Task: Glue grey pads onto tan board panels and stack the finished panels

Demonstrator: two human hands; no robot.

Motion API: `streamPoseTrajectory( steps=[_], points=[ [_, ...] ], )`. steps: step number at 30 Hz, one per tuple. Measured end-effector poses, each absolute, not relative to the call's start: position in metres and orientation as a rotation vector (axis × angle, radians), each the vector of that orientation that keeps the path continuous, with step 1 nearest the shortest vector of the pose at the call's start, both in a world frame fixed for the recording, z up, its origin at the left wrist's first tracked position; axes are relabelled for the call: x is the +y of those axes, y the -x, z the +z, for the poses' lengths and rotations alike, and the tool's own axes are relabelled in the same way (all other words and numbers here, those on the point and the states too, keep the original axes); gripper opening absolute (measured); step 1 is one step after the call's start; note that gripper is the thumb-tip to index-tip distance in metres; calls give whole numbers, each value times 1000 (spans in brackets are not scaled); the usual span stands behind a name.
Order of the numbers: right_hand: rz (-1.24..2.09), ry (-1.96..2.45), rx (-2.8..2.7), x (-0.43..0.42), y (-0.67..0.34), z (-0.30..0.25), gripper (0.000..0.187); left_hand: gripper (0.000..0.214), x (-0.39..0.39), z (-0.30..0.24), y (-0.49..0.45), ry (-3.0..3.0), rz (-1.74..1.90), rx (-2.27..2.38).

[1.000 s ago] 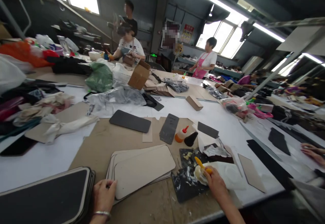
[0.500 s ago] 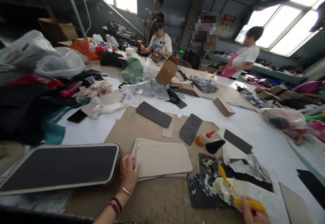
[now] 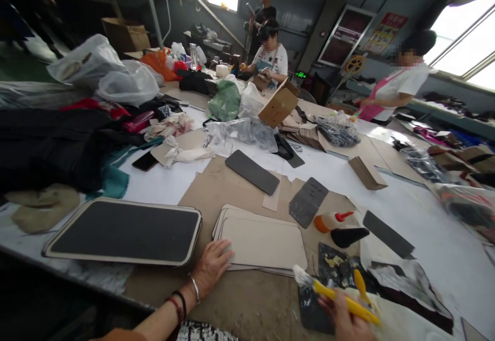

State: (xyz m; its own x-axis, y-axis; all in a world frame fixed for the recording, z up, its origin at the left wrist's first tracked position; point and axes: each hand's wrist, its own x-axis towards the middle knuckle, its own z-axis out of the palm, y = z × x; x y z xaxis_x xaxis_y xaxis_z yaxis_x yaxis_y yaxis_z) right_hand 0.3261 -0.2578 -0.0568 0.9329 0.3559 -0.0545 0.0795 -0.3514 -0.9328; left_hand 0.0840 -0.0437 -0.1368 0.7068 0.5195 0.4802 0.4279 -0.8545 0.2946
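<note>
My left hand, a bracelet and bands on its wrist, rests with outstretched fingers on the left edge of a stack of beige boards. My right hand grips the yellow handle of a brush. Its whitish bristles are held near the stack's lower right corner. Behind that hand, a second yellow-handled tool leans over a dark, paste-smeared board. To the left lies a stack of dark panels with pale borders.
An orange bottle with a red tip lies beside a black object. Grey pieces are spread farther back. Plastic bags, cloth and an open carton crowd the far side. Several people work beyond the table.
The brush has come up from the pasted board and moved left toward the beige stack in my right hand. My left hand stays at the stack's left edge. The view has turned left.
</note>
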Motion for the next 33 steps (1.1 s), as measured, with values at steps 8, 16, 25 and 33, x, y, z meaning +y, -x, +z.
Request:
streamPoseTrajectory(
  steps=[8, 16, 25, 33],
  points=[
    [596, 1619, -777, -93, -226, -62, 39, 17, -44, -135, -83, -2719, 948, 787],
    [479, 1817, -699, -110, -264, -81, 47, 22, -37, -141, -84, -2814, 1219, 730],
    [251, 2131, -468, -166, -345, -71, 54, 22, -33, -143, -76, -2982, 1026, 639],
    [41, 2188, -491, -183, -352, -56, 53, 23, -40, -131, -81, -2799, 986, 703]
  ],
)
